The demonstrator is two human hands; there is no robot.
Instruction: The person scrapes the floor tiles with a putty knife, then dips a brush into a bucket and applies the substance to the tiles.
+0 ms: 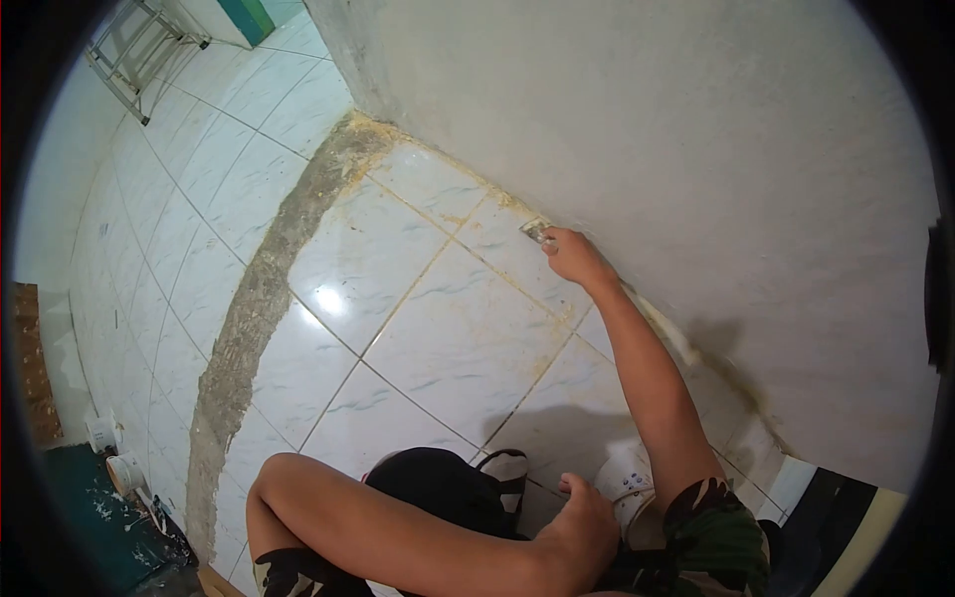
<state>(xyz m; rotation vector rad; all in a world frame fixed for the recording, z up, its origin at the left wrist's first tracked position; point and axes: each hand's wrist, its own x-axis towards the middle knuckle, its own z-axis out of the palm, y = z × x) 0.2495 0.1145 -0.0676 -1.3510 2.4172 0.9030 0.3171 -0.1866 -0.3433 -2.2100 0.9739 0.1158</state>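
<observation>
My right hand (pixel 575 256) is closed on a small scraper-like tool (pixel 536 230), its flat blade resting at the joint where the tiled floor (pixel 418 284) meets the grey wall (pixel 647 129). Yellowish residue lies along that joint and in the grout lines. Low in the view, my left hand (pixel 582 527) is held near my body beside a white container (pixel 627 483). Its fingers are curled, and what they hold, if anything, is hidden.
A strip of bare rough concrete (pixel 264 298) curves across the floor on the left. A metal ladder (pixel 124 70) stands at the upper left. Paint-stained containers (pixel 126 475) and a dark green board (pixel 90 517) are at the lower left.
</observation>
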